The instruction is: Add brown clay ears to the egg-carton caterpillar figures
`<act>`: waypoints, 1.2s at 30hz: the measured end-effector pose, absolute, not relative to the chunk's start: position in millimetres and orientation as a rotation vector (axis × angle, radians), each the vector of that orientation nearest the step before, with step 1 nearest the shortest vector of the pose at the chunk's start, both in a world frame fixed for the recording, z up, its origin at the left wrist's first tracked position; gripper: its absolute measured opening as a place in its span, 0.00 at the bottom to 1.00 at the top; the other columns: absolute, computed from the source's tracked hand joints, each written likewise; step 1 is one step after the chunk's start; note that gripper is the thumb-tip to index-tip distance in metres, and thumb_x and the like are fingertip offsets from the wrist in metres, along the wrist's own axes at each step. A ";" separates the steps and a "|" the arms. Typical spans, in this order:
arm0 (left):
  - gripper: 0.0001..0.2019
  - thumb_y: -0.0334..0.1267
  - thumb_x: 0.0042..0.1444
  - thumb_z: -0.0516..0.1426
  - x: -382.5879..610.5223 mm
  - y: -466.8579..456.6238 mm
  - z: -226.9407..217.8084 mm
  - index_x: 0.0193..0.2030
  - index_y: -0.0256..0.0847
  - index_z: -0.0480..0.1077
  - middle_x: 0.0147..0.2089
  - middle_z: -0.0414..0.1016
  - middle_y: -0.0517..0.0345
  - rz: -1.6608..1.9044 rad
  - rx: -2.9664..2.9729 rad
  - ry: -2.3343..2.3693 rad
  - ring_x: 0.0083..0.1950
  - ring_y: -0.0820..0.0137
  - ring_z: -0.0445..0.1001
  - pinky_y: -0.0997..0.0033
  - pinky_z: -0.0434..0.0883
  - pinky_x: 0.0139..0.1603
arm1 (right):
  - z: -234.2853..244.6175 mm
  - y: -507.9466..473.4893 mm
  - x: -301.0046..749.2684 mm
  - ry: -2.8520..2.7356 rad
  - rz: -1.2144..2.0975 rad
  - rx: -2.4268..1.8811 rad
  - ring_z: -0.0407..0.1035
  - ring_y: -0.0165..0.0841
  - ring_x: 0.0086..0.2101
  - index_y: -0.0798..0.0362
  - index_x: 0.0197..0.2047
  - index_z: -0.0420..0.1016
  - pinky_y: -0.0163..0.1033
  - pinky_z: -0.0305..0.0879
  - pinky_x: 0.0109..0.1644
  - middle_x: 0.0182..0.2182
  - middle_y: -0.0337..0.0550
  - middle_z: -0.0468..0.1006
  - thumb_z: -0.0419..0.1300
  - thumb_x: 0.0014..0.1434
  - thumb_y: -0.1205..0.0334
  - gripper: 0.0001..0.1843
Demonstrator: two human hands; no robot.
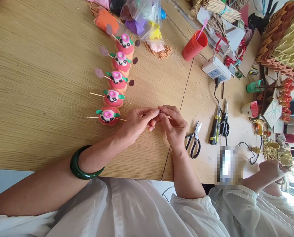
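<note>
My left hand point(140, 120), below a dark green bangle point(74, 164), is closed with thumb and fingers pinched together. My right hand point(173, 125) meets it, fingertips also pinched. A tiny dark bit shows between the fingertips, and a thin pale sliver sticks out by my right fingers; most of it is hidden. Left of my hands, a row of several clay animal heads point(108, 116) in pink, white and green stands on the table. Thin sticks poke out of their sides. On the farther heads the sticks end in purple-grey and dark brown ovals point(99, 72).
Black-handled scissors point(195, 140) lie right of my right hand, beyond them a utility knife point(215, 128) and another pair point(224, 121). A red cup point(194, 46), power strip point(216, 69) and bagged coloured clay point(137, 26) are farther back. A co-worker's hand point(271, 171) is at right.
</note>
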State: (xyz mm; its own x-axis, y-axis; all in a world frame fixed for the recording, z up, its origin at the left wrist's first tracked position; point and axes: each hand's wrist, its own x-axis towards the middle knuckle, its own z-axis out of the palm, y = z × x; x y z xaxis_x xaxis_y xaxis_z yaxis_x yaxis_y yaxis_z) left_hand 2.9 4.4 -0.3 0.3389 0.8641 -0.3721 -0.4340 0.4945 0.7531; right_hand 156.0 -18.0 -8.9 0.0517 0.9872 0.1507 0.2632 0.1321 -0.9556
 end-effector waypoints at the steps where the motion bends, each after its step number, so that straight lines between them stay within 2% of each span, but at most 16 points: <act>1: 0.16 0.44 0.58 0.66 3.3 4.6 -0.4 0.25 0.36 0.74 0.25 0.69 0.58 0.908 0.584 0.843 0.26 0.77 0.64 0.76 0.62 0.24 | -8.7 -17.3 155.8 -1.361 0.913 -1.327 0.78 0.33 0.44 0.41 0.45 0.86 0.38 0.81 0.40 0.44 0.41 0.82 0.69 0.64 0.52 0.08; 4: 0.12 0.43 0.58 0.64 3.9 5.5 -0.1 0.32 0.34 0.78 0.31 0.75 0.54 0.914 0.512 0.809 0.27 0.75 0.69 0.75 0.69 0.25 | -7.0 -16.2 155.3 -1.226 0.925 -1.364 0.76 0.30 0.38 0.44 0.41 0.85 0.35 0.79 0.36 0.40 0.39 0.79 0.70 0.62 0.48 0.10; 7: 0.11 0.41 0.60 0.63 3.6 6.4 1.6 0.40 0.32 0.80 0.32 0.77 0.54 0.920 0.432 0.789 0.30 0.73 0.74 0.74 0.75 0.29 | -4.2 -16.7 154.5 -1.148 0.908 -1.402 0.71 0.26 0.29 0.47 0.36 0.81 0.32 0.74 0.31 0.33 0.36 0.76 0.69 0.63 0.44 0.15; 11: 0.12 0.39 0.64 0.57 3.3 7.6 4.3 0.43 0.31 0.78 0.38 0.81 0.50 0.917 0.337 0.792 0.39 0.69 0.82 0.70 0.81 0.43 | -3.3 -17.0 153.7 -1.106 0.933 -1.443 0.67 0.24 0.23 0.50 0.30 0.76 0.32 0.71 0.27 0.25 0.34 0.72 0.66 0.65 0.41 0.22; 13: 0.12 0.36 0.63 0.56 3.6 7.9 4.3 0.45 0.32 0.77 0.42 0.83 0.48 0.950 0.312 0.786 0.45 0.67 0.84 0.67 0.81 0.52 | -5.2 -16.3 154.2 -1.071 0.945 -1.426 0.68 0.25 0.23 0.49 0.34 0.78 0.33 0.72 0.27 0.25 0.34 0.74 0.68 0.62 0.40 0.20; 16: 0.13 0.30 0.61 0.55 4.5 7.9 3.7 0.50 0.32 0.75 0.46 0.84 0.46 0.961 0.280 0.750 0.51 0.65 0.84 0.63 0.79 0.61 | -9.2 -15.2 155.7 -1.034 0.926 -1.370 0.70 0.25 0.25 0.46 0.41 0.80 0.32 0.73 0.27 0.30 0.34 0.77 0.72 0.60 0.45 0.15; 19: 0.17 0.26 0.64 0.52 5.4 7.4 5.6 0.58 0.31 0.70 0.47 0.86 0.45 0.939 0.226 0.727 0.51 0.65 0.85 0.59 0.77 0.65 | -10.5 -16.3 156.1 -1.097 0.876 -1.361 0.71 0.24 0.27 0.46 0.43 0.81 0.31 0.72 0.27 0.36 0.37 0.79 0.70 0.62 0.51 0.10; 21: 0.19 0.25 0.67 0.50 5.8 7.0 8.2 0.63 0.30 0.67 0.46 0.86 0.46 0.941 0.190 0.736 0.51 0.66 0.86 0.58 0.76 0.66 | -9.0 -18.5 155.3 -1.208 0.815 -1.367 0.73 0.26 0.33 0.45 0.45 0.81 0.31 0.72 0.28 0.40 0.38 0.79 0.68 0.65 0.56 0.06; 24: 0.23 0.25 0.69 0.51 6.1 6.6 11.0 0.69 0.30 0.64 0.48 0.86 0.48 0.952 0.153 0.756 0.52 0.68 0.85 0.59 0.73 0.69 | -5.2 -22.7 152.8 -1.438 0.659 -1.346 0.74 0.28 0.38 0.45 0.48 0.80 0.32 0.73 0.31 0.43 0.39 0.80 0.65 0.68 0.62 0.06; 27: 0.23 0.26 0.70 0.52 6.1 6.3 10.2 0.70 0.32 0.66 0.52 0.85 0.47 0.911 0.122 0.768 0.53 0.68 0.84 0.61 0.74 0.67 | -4.9 -25.3 150.0 -1.672 0.498 -1.316 0.75 0.28 0.36 0.45 0.49 0.79 0.35 0.75 0.32 0.43 0.40 0.81 0.66 0.67 0.64 0.08; 30: 0.20 0.29 0.70 0.52 6.0 5.9 6.9 0.66 0.34 0.71 0.56 0.84 0.46 0.884 0.138 0.747 0.54 0.66 0.82 0.63 0.77 0.61 | -8.8 -25.3 148.0 -1.825 0.408 -1.296 0.74 0.30 0.35 0.46 0.50 0.78 0.36 0.74 0.30 0.44 0.42 0.82 0.67 0.66 0.65 0.10; 33: 0.16 0.34 0.69 0.55 6.0 5.0 2.7 0.59 0.34 0.77 0.56 0.83 0.46 0.878 0.192 0.715 0.54 0.65 0.82 0.65 0.78 0.59 | -11.2 -24.3 146.8 -1.795 0.381 -1.313 0.75 0.31 0.37 0.47 0.50 0.78 0.36 0.74 0.31 0.44 0.43 0.82 0.66 0.66 0.67 0.10; 36: 0.15 0.33 0.63 0.59 6.4 3.6 -1.5 0.55 0.35 0.81 0.54 0.84 0.49 0.898 0.264 0.699 0.56 0.65 0.82 0.66 0.77 0.61 | -9.3 -23.7 146.3 -1.661 0.433 -1.366 0.76 0.29 0.38 0.47 0.46 0.79 0.33 0.74 0.33 0.44 0.41 0.82 0.64 0.67 0.68 0.07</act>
